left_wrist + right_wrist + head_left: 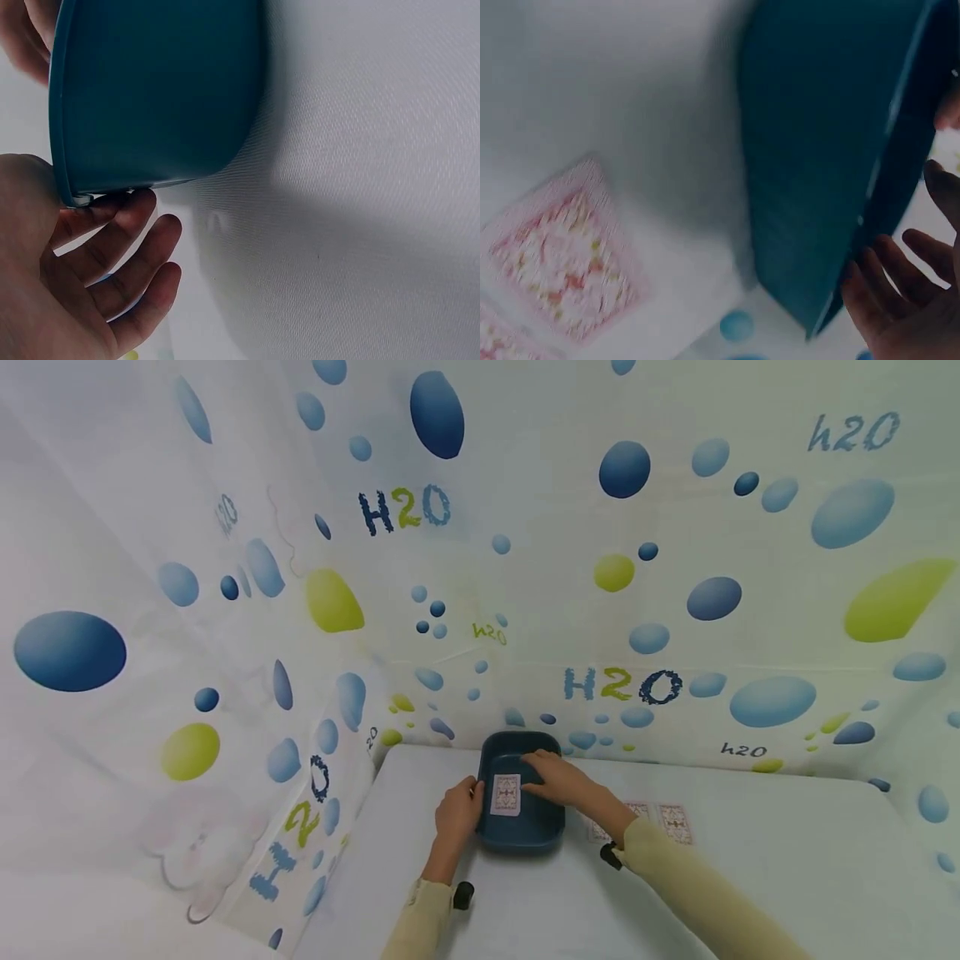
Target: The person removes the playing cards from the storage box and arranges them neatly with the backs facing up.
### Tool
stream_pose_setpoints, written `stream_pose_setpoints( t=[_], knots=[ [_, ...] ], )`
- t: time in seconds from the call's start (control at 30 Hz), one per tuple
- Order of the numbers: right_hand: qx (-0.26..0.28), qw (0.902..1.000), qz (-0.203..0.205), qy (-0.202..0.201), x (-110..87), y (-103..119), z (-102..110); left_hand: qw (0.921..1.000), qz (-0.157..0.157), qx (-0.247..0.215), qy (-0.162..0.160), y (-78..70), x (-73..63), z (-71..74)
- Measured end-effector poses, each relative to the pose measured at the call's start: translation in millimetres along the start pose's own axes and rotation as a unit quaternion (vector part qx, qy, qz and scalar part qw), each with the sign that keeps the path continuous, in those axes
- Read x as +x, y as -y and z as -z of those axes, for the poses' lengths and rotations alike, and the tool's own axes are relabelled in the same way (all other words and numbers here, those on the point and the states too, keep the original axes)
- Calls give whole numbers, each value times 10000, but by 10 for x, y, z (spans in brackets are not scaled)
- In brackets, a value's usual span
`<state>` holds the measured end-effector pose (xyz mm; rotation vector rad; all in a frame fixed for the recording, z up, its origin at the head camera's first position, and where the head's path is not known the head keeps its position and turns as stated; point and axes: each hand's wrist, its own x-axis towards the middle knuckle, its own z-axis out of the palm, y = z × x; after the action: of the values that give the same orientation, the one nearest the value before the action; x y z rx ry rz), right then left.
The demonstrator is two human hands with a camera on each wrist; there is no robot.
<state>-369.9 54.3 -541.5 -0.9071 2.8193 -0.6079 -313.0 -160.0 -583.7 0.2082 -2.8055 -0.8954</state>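
Note:
A dark teal rectangular tub [520, 843] stands on the white table, and a playing card [506, 795] with a red-patterned back lies inside it. At the tub's left side my left hand [459, 810] grips the rim; in the left wrist view its fingers [154, 236] are along the outside of the wall, the thumb's end hidden. My right hand [558, 778] is over the tub's right part, fingers spread and slightly bent. Nothing shows between them. In the right wrist view that hand [911, 289] is at the tub's rim; contact with it is unclear.
Several more red-backed cards, among them one card [675, 824] at the right, lie on the table right of the tub, partly behind my right forearm. A white curtain [525, 610] printed with blue and green drops rises behind and left of the table [787, 852].

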Motion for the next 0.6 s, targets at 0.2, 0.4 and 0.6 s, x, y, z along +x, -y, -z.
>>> stream_pose_setpoints(
  t=[0.2, 0.4, 0.6],
  knots=[
    [-459, 9984, -171, 282, 254, 168, -268, 10000, -35, 2, 52, 25, 8, 0],
    [-665, 9949, -621, 446, 364, 180, -429, 9999, -100, -13, 37, 33, 1, 7],
    [-470, 9940, -734, 666, 385, 159, -439, 9998, -194, -7, -103, 11, -23, -1]
  ],
)
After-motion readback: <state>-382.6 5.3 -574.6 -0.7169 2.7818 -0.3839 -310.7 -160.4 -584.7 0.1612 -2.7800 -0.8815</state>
